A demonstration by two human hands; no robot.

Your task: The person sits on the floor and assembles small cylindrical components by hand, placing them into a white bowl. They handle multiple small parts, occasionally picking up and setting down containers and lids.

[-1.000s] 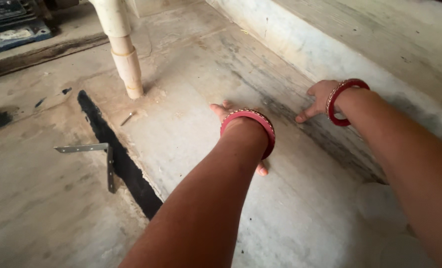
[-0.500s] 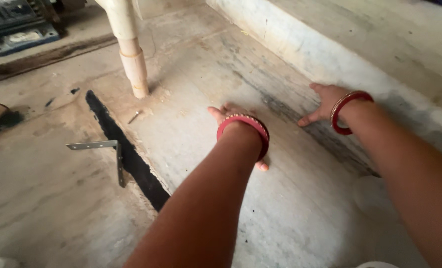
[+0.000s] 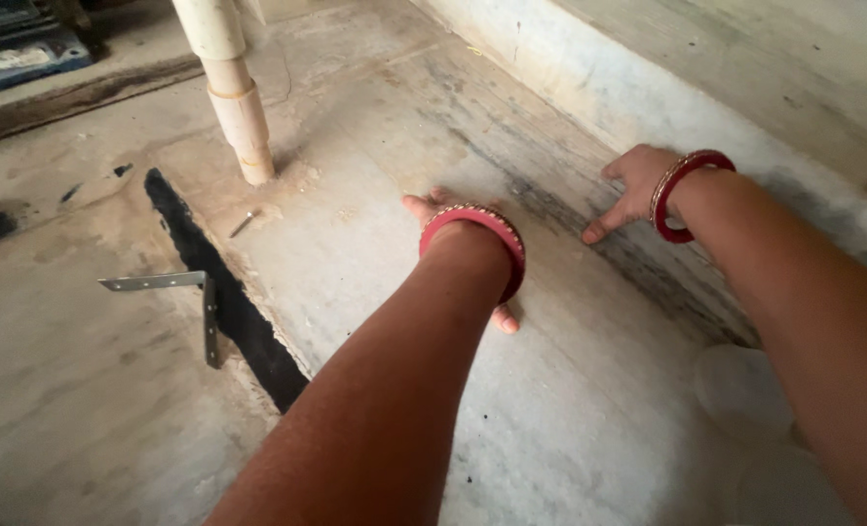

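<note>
My left hand [image 3: 453, 219] lies flat, palm down, on a pale marble slab [image 3: 375, 273] on the floor, mostly hidden behind my wrist and its red bangle. My right hand [image 3: 633, 185] rests further right on the same slab, close to the raised stone step [image 3: 648, 97], fingers spread and touching the dark streak in the stone. A red bangle is on that wrist too. Neither hand holds anything.
A cream pipe [image 3: 234, 97] stands upright at the slab's far left corner. A dark gap [image 3: 224, 297] runs along the slab's left edge, with a metal angle bracket [image 3: 175, 292] beside it. A small nail [image 3: 243, 224] lies near the pipe. A blue tool case [image 3: 19, 54] sits at top left.
The view has shifted slightly, and both hands stay pressed on the slab; the right hand has slid a little nearer to me along the step.
</note>
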